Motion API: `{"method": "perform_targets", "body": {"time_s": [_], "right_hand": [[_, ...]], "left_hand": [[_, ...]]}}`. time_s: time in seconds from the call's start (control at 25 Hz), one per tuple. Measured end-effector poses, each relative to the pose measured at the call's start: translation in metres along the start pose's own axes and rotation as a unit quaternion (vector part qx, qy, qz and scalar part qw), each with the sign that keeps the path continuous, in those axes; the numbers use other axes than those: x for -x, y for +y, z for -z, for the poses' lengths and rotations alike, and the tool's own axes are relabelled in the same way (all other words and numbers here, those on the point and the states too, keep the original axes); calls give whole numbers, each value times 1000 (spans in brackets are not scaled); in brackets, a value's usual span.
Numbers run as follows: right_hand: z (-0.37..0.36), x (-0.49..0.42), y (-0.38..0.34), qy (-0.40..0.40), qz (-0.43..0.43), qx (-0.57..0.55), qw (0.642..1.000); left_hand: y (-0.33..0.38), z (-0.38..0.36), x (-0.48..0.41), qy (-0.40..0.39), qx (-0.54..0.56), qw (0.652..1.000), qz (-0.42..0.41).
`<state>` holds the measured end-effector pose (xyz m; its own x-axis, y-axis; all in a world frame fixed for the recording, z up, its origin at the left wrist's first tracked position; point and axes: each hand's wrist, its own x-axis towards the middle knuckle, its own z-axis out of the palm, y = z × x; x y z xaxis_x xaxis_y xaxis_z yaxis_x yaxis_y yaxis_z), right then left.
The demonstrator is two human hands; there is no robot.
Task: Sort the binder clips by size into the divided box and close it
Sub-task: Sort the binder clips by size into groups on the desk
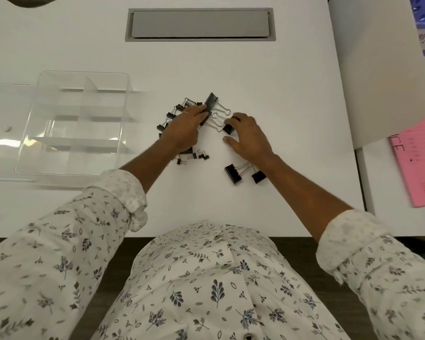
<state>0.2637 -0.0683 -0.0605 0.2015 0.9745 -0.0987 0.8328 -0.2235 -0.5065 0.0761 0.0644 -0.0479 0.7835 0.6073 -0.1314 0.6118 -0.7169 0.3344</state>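
Observation:
A pile of black binder clips of mixed sizes lies mid-table. My left hand (185, 128) rests over the pile, fingertips touching a large clip (210, 102) that tilts up at the top. My right hand (249, 138) has its fingers curled over a medium clip (228, 129). Two more medium clips (233, 173) lie nearer to me under the right forearm, and several small clips (198, 156) sit below my left hand. The clear divided box (71, 123) stands open and empty at the left, its lid (0, 133) folded out to the left.
A grey cable hatch (200, 24) is set into the white table at the far side. A white panel (375, 69) stands at the right, with pink paper (420, 158) on the neighbouring desk. The table's front edge runs just before my torso.

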Motion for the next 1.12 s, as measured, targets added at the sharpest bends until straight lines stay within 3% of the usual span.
{"method": "perform_targets", "body": {"time_s": [0.12,0.48,0.64,0.96,1.12], "right_hand": [[5,7,13,8,5,-30,1000],[63,34,69,-109,-11,-125,986],[62,48,77,-156,23,-56,986],[54,55,75,-152,32,-8,988],[52,59,74,-139,27,5,990]], "left_hand": [[2,0,-2,19,-10,1000,15],[-8,30,-22,-61,-81,995,11],[-3,35,-26,-58,-81,995,7],[-5,40,-8,-32,24,997,-73],[-12,22,2,-17,66,997,-43]]}}
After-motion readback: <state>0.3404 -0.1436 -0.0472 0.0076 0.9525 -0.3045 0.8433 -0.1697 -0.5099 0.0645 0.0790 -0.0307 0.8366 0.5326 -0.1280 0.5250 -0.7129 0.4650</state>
